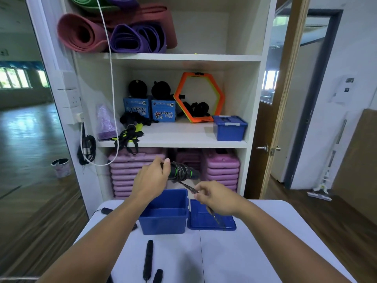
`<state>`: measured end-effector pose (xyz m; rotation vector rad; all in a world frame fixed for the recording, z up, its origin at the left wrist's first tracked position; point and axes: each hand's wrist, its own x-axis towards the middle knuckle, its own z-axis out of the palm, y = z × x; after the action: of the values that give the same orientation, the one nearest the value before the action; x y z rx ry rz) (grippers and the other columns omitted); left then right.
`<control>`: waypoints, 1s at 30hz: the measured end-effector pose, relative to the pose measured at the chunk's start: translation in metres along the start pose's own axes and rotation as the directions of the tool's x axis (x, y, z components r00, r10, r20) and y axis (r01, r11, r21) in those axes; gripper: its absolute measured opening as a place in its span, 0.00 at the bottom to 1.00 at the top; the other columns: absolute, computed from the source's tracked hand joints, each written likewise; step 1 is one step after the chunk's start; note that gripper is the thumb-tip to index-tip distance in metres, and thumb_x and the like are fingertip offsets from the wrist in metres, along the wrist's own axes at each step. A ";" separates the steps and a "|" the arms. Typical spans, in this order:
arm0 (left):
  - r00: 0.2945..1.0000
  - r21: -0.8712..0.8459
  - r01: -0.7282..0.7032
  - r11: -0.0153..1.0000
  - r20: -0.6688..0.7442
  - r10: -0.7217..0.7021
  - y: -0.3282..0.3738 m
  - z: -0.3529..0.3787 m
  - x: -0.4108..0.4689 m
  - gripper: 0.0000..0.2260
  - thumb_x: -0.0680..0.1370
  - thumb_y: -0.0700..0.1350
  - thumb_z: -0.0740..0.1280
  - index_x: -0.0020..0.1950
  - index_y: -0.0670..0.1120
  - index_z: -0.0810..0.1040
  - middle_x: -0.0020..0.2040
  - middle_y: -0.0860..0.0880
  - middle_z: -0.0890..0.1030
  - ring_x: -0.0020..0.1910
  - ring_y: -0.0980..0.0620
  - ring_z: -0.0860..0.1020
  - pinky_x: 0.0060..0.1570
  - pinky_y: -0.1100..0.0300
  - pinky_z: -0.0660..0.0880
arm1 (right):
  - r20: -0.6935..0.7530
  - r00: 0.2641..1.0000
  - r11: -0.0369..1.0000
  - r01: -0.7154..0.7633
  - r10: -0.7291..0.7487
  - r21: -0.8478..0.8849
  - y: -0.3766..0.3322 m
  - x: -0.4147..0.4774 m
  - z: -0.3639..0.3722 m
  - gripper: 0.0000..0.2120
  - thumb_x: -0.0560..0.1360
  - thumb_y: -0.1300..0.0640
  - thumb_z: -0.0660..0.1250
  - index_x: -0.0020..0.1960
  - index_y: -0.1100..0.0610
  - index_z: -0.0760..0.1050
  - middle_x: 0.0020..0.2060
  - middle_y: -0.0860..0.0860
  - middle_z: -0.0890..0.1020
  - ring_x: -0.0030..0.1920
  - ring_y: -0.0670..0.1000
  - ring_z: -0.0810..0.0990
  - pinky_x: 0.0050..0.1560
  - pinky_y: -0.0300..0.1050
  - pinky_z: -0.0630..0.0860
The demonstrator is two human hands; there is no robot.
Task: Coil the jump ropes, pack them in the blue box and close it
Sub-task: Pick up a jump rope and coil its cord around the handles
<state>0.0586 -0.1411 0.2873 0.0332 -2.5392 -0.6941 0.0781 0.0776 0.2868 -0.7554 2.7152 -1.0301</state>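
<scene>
Rope bundle up, box open below.
My left hand [152, 176] grips the green-and-black jump rope handles [182, 171], cord wrapped round them, above the open blue box [163, 226]. My right hand [216, 198] pinches the loose cord [188, 186], which trails over the lid [201, 220] beside the box. A black handle [148, 258] lies on the white table [234, 254].

The person shows only as two arms, each bare along the whole stretch in view, from forearm through wrist to fingers. The left hand [152, 180], above the left rim of the blue box [163, 213], shows its back and a rounded thumb tip. The right hand [216, 198], above the box's right side, shows its back and knuckles, with slender fingers.
</scene>
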 end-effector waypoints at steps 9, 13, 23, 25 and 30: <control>0.966 0.059 -0.216 0.975 0.159 0.205 -0.001 -0.004 -0.012 0.13 0.85 0.56 0.51 0.44 0.52 0.65 0.29 0.51 0.73 0.31 0.49 0.71 0.31 0.52 0.58 | -0.002 0.967 0.770 0.202 -0.256 -0.605 -0.040 0.004 -0.060 0.08 0.78 0.53 0.68 0.54 0.51 0.83 0.49 0.46 0.85 0.48 0.47 0.81 0.53 0.47 0.77; 0.921 -0.094 -0.293 0.951 0.238 0.307 0.006 -0.006 -0.022 0.13 0.84 0.56 0.52 0.40 0.57 0.64 0.29 0.51 0.72 0.31 0.51 0.71 0.32 0.52 0.63 | 0.152 0.882 0.429 0.360 -0.446 -0.829 -0.050 0.010 -0.081 0.11 0.80 0.49 0.62 0.55 0.49 0.81 0.50 0.46 0.82 0.49 0.51 0.80 0.51 0.48 0.73; 0.889 -0.226 -0.289 0.930 0.297 0.348 0.004 -0.019 -0.020 0.11 0.84 0.57 0.54 0.42 0.60 0.67 0.31 0.54 0.72 0.30 0.52 0.70 0.34 0.48 0.72 | 0.233 0.688 0.128 0.431 -0.687 -0.893 -0.047 0.008 -0.079 0.06 0.75 0.60 0.67 0.51 0.54 0.80 0.42 0.52 0.81 0.35 0.55 0.78 0.38 0.47 0.73; 0.925 -0.156 -0.248 0.956 0.257 0.281 0.005 -0.017 -0.019 0.13 0.84 0.56 0.53 0.40 0.57 0.65 0.32 0.52 0.71 0.32 0.52 0.69 0.33 0.52 0.65 | 0.218 0.697 0.159 0.434 -0.684 -0.887 -0.049 0.004 -0.075 0.12 0.77 0.59 0.57 0.51 0.55 0.80 0.41 0.52 0.80 0.34 0.54 0.77 0.35 0.47 0.74; 0.985 -0.241 0.117 0.963 0.149 -0.082 0.010 -0.015 -0.012 0.16 0.85 0.52 0.51 0.40 0.47 0.67 0.32 0.47 0.72 0.33 0.45 0.73 0.32 0.54 0.68 | 0.227 0.792 0.294 0.452 -0.567 -0.842 -0.052 -0.001 -0.065 0.11 0.80 0.56 0.59 0.58 0.54 0.77 0.50 0.51 0.79 0.44 0.55 0.80 0.38 0.50 0.77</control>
<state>0.0772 -0.1379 0.2979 0.0281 -2.5740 -1.0861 0.0808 0.0831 0.3694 -1.8672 3.0396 0.5258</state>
